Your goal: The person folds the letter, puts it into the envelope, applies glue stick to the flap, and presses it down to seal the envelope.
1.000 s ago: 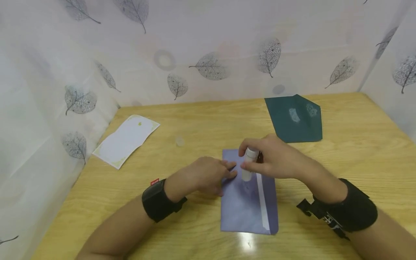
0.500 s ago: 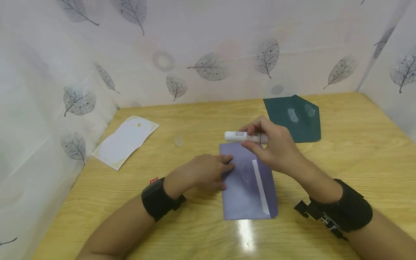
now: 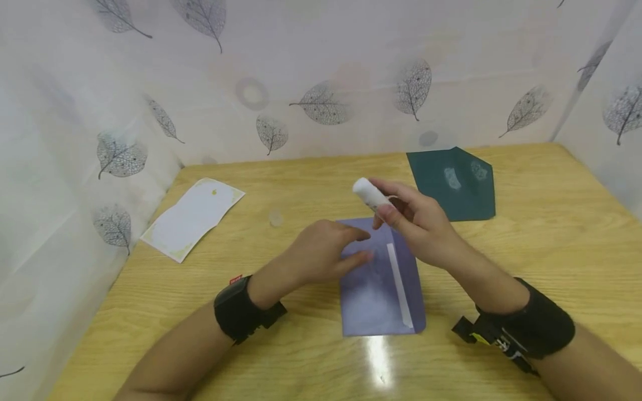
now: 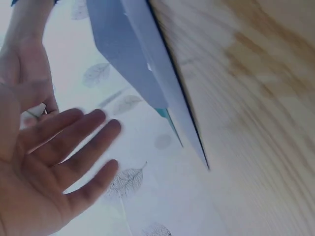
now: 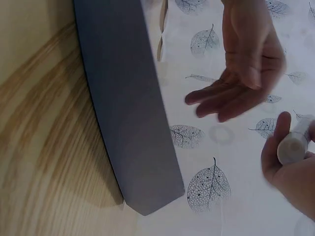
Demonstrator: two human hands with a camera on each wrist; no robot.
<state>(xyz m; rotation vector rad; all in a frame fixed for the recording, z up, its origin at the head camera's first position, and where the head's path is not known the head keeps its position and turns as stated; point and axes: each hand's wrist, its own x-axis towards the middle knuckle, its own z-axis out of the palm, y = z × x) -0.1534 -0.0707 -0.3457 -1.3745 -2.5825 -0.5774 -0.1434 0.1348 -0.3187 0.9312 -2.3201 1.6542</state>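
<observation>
A white glue stick [image 3: 369,194] is held in my right hand [image 3: 423,223], pinched between thumb and fingers and tilted up to the left. Its round end [image 5: 292,149] faces the right wrist view. Below lies a purple envelope [image 3: 368,306], with a white strip [image 3: 399,287] along its right flap. My left hand [image 3: 326,253] hovers over the envelope's left side, fingers spread and relaxed. In the left wrist view that left hand [image 4: 54,172] holds nothing, palm showing. The right hand covers part of the envelope's top right corner.
A dark green envelope [image 3: 436,195] with two whitish patches lies at the back right. An unfolded white card [image 3: 195,217] is at the left. A small clear disc [image 3: 276,218] sits on the wooden table [image 3: 301,189], and a leaf-patterned curtain [image 3: 351,55] hangs behind.
My right hand has lifted the glue stick off the envelope and turned it from upright to tilted up-left. The left hand has risen from pressing the envelope, which has shifted slightly away.
</observation>
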